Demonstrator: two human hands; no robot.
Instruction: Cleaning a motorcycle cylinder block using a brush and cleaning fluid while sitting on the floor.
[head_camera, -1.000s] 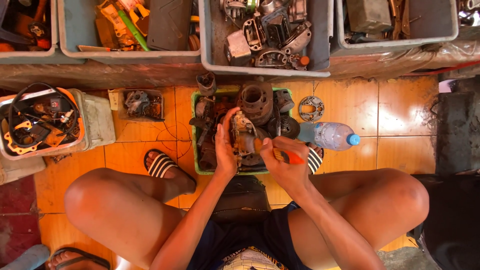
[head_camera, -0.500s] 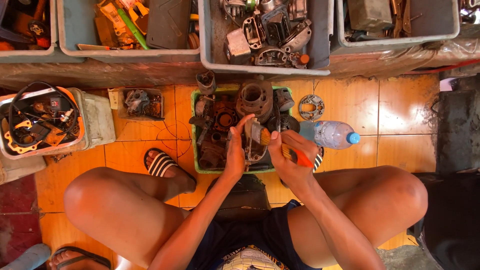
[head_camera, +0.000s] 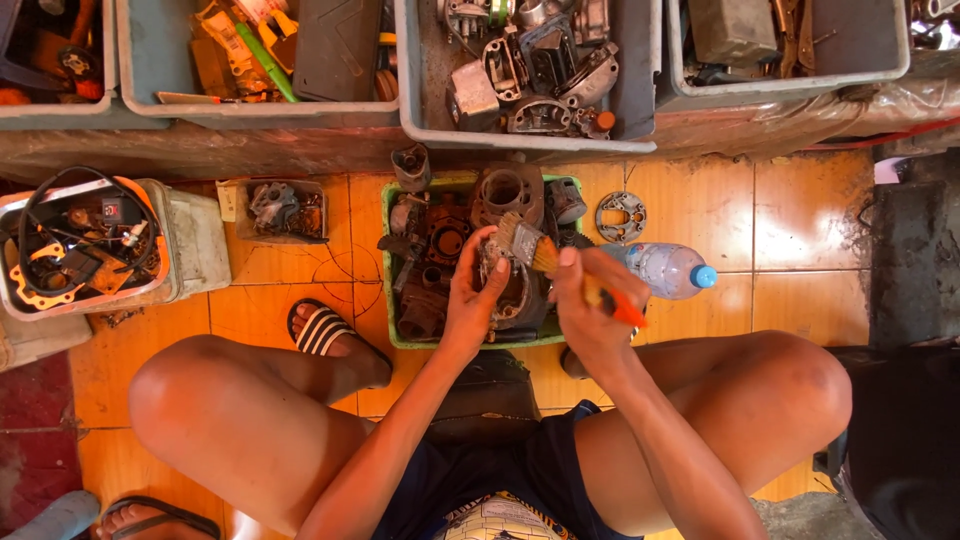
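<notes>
The person sits low over an orange tiled floor (head_camera: 800, 215), knees apart, with a green tray (head_camera: 395, 335) of greasy engine parts between the feet. The left hand (head_camera: 472, 300) is curled around a dark metal part (head_camera: 518, 292) held over the tray, fingers wrapped on its left edge and thumb up. The right hand (head_camera: 588, 305) is closed on the orange handle of a brush (head_camera: 545, 255); the bristles point up and left and lie against the top of the held part. Both hands sit close together, just above the tray's right half.

In the tray, a cylinder (head_camera: 507, 190) with a round bore stands at the far end, with other rusty castings packed beside it. A plastic bottle (head_camera: 665, 268) with a blue cap lies on the floor just right of the tray, partly behind the right hand. A round metal plate (head_camera: 620, 216) lies on the tiles above the bottle. To the left, a small box (head_camera: 275, 210) holds more parts, and further left a white tub (head_camera: 195, 240) carries orange pieces and black cables. Grey bins (head_camera: 640, 95) full of parts and tools line the top edge. A striped sandal (head_camera: 325, 330) sits on the left foot beside the tray.
</notes>
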